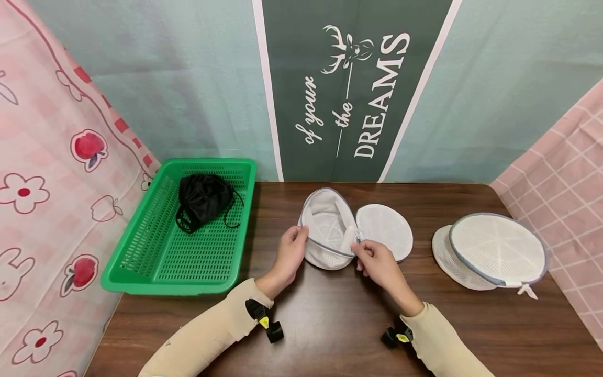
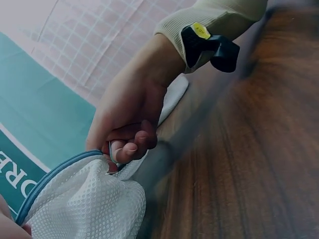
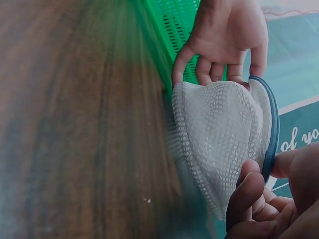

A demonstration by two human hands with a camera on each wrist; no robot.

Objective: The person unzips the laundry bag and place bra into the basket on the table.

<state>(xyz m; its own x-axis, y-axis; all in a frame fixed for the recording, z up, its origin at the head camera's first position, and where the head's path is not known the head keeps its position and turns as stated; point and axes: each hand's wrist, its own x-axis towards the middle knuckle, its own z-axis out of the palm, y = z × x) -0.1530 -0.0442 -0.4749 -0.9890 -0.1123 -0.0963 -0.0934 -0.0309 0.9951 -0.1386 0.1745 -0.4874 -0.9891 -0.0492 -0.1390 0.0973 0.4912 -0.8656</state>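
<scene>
Two bare hands work at the mouth of one round white mesh bag with a blue-grey zipped rim (image 3: 274, 124). The left hand (image 1: 291, 250) pinches the rim at its left side, thumb inside and fingers against the outer mesh. The right hand (image 1: 377, 262) pinches at the right of the mouth, beside the zip, fingers curled; whether it grips the rim itself or the small zip pull, I cannot tell. The white mesh bag (image 1: 330, 260) is in the middle of the dark brown wooden table (image 1: 325, 319), mouth gaping, its walls slumped inward. Its round white mesh lid (image 1: 385, 233) lies folded out to the right.

Further right is a second white mesh bag with a grey-blue edge (image 1: 499, 248), its lid covering the top. To the left, a green perforated plastic basket (image 1: 171, 288) holds a black drawstring pouch (image 1: 204, 196) toward its far end.

Soft mesh looks like the main risk: if the left pinch slackens, the rim could buckle and the zip teeth skew. A pull at a poor angle might catch loose fabric in the slider, and tugging too hard from the right could drag the bag across the table.
</scene>
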